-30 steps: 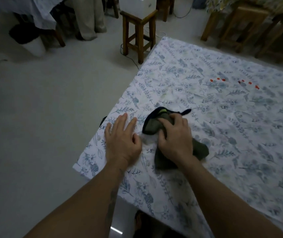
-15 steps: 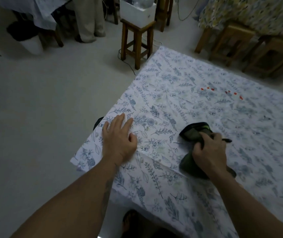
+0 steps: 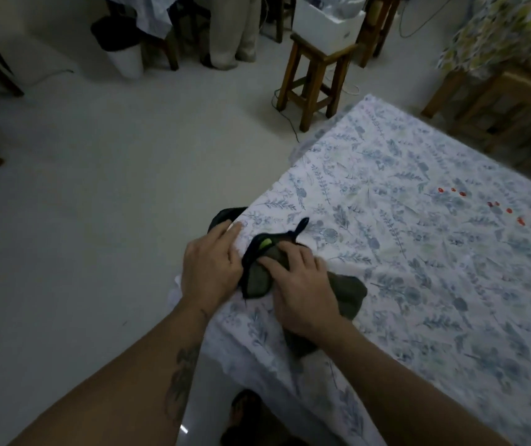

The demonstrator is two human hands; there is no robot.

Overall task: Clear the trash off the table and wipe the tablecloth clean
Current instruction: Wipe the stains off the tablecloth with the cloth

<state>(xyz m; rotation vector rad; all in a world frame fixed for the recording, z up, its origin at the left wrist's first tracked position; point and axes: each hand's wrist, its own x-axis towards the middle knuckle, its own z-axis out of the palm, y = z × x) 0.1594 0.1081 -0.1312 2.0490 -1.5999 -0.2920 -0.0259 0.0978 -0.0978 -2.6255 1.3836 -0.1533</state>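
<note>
My right hand presses flat, fingers spread, on the dark green rag near the tabletop's corner, gripping nothing. My left hand lies open and flat on the floral tablecloth just beside the rag, at its 9 o'clock. Small red bits sit well apart, toward 2 o'clock.
</note>
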